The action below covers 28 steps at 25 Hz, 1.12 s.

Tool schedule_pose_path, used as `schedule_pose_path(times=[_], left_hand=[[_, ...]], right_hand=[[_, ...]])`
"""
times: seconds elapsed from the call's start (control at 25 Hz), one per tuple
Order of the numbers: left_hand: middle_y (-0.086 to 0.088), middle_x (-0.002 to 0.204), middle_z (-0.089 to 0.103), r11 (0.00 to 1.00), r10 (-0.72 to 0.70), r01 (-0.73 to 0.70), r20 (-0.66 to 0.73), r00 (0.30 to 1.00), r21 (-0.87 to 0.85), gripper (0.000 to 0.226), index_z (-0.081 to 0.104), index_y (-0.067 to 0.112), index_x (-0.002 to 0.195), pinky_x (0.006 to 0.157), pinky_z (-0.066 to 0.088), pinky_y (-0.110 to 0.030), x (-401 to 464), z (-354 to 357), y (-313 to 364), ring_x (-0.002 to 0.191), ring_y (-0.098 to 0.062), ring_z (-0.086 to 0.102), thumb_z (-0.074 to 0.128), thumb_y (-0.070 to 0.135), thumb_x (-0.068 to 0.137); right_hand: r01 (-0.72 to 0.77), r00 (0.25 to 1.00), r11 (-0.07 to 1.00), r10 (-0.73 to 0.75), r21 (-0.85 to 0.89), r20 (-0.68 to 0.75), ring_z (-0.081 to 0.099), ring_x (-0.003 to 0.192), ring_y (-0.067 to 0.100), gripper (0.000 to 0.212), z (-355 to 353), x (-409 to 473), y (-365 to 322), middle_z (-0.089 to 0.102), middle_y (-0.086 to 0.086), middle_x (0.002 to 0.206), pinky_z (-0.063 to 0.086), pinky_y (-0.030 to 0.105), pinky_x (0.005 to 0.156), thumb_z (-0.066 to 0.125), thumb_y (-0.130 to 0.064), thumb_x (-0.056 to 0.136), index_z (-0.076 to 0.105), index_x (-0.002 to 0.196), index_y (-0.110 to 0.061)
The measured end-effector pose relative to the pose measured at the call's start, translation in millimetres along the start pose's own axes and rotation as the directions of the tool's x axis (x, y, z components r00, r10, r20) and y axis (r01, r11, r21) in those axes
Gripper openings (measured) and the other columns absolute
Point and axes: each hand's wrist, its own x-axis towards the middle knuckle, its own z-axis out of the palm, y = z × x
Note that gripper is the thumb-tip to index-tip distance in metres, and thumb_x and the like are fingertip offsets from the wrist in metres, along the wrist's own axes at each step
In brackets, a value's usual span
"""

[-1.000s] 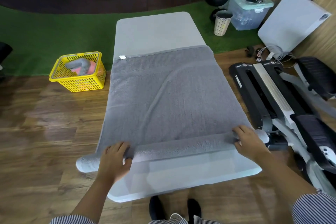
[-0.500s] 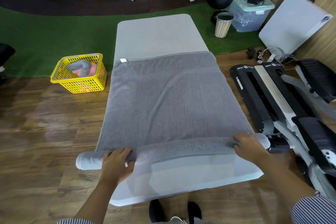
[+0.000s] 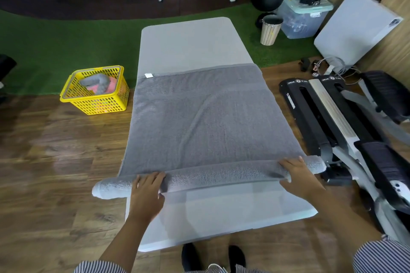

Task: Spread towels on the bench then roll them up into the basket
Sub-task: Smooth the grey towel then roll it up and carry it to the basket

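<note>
A grey towel (image 3: 199,117) lies flat across the pale grey bench (image 3: 188,44), its near edge wound into a long roll (image 3: 213,176) that sticks out past both bench sides. My left hand (image 3: 147,195) presses on the roll near its left end, fingers straight over it. My right hand (image 3: 298,176) rests on the roll near its right end, fingers laid over the top. On the floor to the left stands a yellow basket (image 3: 93,104) holding a rolled grey towel (image 3: 97,81) and a pink one.
A black and silver exercise machine (image 3: 332,122) lies close along the bench's right side. A bin (image 3: 270,31), a clear storage box (image 3: 301,17) and a folded white table (image 3: 357,31) stand at the back right. Wooden floor lies on the left, green turf behind.
Both hands have pushed the roll a little farther up the bench, and it has grown slightly thicker. More bare bench shows below the roll.
</note>
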Motion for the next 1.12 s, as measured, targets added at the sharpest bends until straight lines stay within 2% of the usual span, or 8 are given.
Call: schedule_pose_path(times=[0.24,0.32,0.52,0.68,0.8,0.92,1.0,1.12], left_hand=[[0.002,0.082,0.072,1.000,-0.030,0.030,0.056,0.998,-0.003,0.041,0.068,0.018,0.097,0.066,0.051,-0.036,1.5,-15.0,2.9,0.070,-0.027,0.067,0.047,0.028,0.063],[0.003,0.091,0.071,0.987,-0.128,0.139,0.134,0.983,-0.077,0.043,0.060,0.022,0.106,0.071,0.047,-0.034,2.7,-18.8,-3.2,0.081,-0.028,0.065,0.045,0.033,0.068],[0.005,0.105,0.064,0.989,-0.122,0.111,-0.114,0.986,-0.098,0.042,0.062,0.022,0.104,0.096,0.041,-0.044,-7.9,-6.3,-16.3,0.098,-0.021,0.061,0.039,0.042,0.076],[0.009,0.115,0.064,0.997,-0.066,0.064,-0.059,0.996,-0.032,0.058,0.064,0.022,0.116,0.110,0.021,-0.047,-12.1,-0.4,-23.4,0.116,-0.010,0.050,0.044,0.052,0.070],[0.009,0.102,0.069,1.000,-0.021,0.021,-0.016,1.000,-0.001,0.058,0.067,0.021,0.110,0.098,0.037,-0.046,-8.6,-3.2,-25.5,0.098,-0.014,0.062,0.043,0.048,0.065],[0.013,0.081,0.070,1.000,-0.016,0.016,0.010,1.000,-0.010,0.045,0.071,0.025,0.096,0.077,0.042,-0.033,-9.0,-10.0,-28.4,0.073,-0.015,0.067,0.041,0.042,0.066],[0.014,0.072,0.067,1.000,0.016,-0.016,-0.002,1.000,-0.017,0.038,0.068,0.029,0.090,0.065,0.042,-0.031,-9.8,-12.9,-34.5,0.064,-0.016,0.066,0.042,0.039,0.066],[0.013,0.087,0.067,0.999,0.045,-0.046,-0.041,0.998,-0.028,0.037,0.067,0.026,0.094,0.071,0.045,-0.036,-7.6,-16.8,-38.0,0.078,-0.014,0.063,0.042,0.037,0.068]], right_hand=[[-0.050,0.994,0.998,0.047,0.025,0.100,0.051,0.102,0.022,0.025,-2.8,4.3,2.3,0.063,0.006,0.108,0.028,0.036,0.112,0.053,-0.011,0.085,0.061,0.108,-0.011],[-0.031,0.994,0.999,0.034,-0.028,0.103,0.048,0.101,0.019,0.024,-3.1,3.6,2.0,0.060,0.004,0.109,0.022,0.037,0.114,0.050,-0.014,0.087,0.059,0.109,-0.012],[-0.085,0.982,0.996,0.088,0.030,-0.164,0.044,0.122,0.031,0.034,5.1,4.8,4.8,0.053,0.010,0.122,0.011,0.047,0.118,0.054,-0.009,0.086,0.054,0.121,-0.006],[-0.110,0.994,0.987,0.112,0.119,-0.011,0.021,0.140,0.032,0.047,3.7,2.7,7.0,0.040,0.009,0.142,0.005,0.040,0.116,0.054,-0.015,0.091,0.043,0.135,-0.005],[-0.021,1.000,0.998,0.022,-0.063,0.021,0.034,0.132,0.026,0.050,-0.2,1.7,8.5,0.048,0.003,0.132,0.004,0.031,0.116,0.060,-0.016,0.083,0.046,0.131,-0.011],[-0.067,0.996,0.995,0.071,-0.081,0.053,0.053,0.106,0.022,0.025,-6.5,4.8,6.7,0.062,0.004,0.108,0.025,0.032,0.113,0.055,-0.017,0.084,0.060,0.107,-0.012],[-0.121,0.979,0.990,0.132,-0.078,0.157,0.056,0.088,0.021,0.016,-12.9,7.9,5.2,0.064,0.005,0.094,0.046,0.032,0.088,0.051,-0.020,0.084,0.061,0.092,-0.010],[-0.111,0.988,0.990,0.119,-0.089,0.097,0.056,0.096,0.022,0.022,-14.2,11.4,6.3,0.063,0.001,0.103,0.048,0.032,0.085,0.051,-0.022,0.083,0.061,0.103,-0.017]])
